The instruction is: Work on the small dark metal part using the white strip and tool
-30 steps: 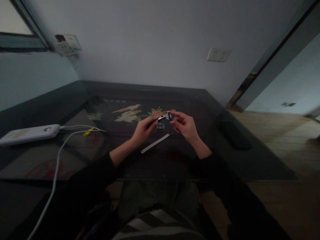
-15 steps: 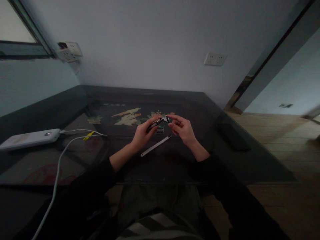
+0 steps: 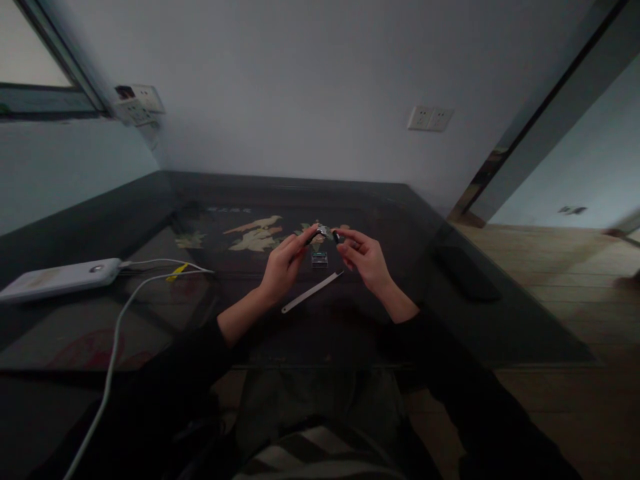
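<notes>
In the head view my left hand (image 3: 284, 267) is closed on a small black-and-silver object (image 3: 324, 231), its dark length running back between the thumb and fingers. The shiny metal part points to the right, above the table. Across from it, my right hand (image 3: 364, 257) pinches the dark right end with thumb and forefinger. The exact kind of object is too small and dim to tell. Below it on the table lies a little rectangular piece (image 3: 319, 260) with shiny edges. A thin whitish strip (image 3: 310, 293) with a hole at one end rests slantwise between my forearms.
A white power bank (image 3: 60, 279) lies at the left, its white cable (image 3: 117, 333) hanging over the front edge. A dark flat object (image 3: 467, 273) lies at the right of the dark table (image 3: 350, 347). Behind stands a wall with a socket (image 3: 431, 119).
My left hand has tilted and shifted slightly left, and the shiny part has turned upward and left. More of the rectangular piece shows. My right hand has hardly moved.
</notes>
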`<state>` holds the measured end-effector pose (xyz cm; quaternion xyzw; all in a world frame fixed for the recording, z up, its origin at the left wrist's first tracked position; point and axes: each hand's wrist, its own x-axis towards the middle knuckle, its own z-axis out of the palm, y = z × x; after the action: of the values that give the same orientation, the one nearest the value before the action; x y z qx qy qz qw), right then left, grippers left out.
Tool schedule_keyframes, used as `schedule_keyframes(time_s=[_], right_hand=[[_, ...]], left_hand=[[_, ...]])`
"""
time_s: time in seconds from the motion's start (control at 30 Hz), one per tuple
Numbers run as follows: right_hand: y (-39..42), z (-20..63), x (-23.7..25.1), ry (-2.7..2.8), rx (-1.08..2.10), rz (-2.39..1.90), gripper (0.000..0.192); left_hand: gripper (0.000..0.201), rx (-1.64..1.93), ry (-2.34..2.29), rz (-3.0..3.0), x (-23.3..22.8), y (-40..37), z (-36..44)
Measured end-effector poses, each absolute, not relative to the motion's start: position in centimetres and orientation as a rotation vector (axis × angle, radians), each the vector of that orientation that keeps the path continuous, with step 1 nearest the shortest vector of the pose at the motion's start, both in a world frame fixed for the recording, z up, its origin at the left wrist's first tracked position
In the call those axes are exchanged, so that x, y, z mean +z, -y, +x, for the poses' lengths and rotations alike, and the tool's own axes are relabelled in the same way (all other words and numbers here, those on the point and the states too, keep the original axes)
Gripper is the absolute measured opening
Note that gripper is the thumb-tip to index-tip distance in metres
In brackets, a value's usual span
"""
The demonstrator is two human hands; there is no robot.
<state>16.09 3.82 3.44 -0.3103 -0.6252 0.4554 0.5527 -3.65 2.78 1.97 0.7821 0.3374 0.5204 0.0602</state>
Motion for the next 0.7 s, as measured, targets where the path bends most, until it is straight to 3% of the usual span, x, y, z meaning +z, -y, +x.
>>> schedule_keyframes(time_s=[0.4, 0.7], right_hand=[[-3.45, 15.95, 3.56, 1.480, 1.052, -0.719, 0.041], [-3.46, 15.91, 3.54, 1.487, 1.060, -0.701, 0.040]], left_hand=[[0.040, 1.467, -0.991, 2.414, 1.37, -2.74, -2.97], [0.023, 1.469, -1.046, 2.367, 1.50, -2.66, -2.80]])
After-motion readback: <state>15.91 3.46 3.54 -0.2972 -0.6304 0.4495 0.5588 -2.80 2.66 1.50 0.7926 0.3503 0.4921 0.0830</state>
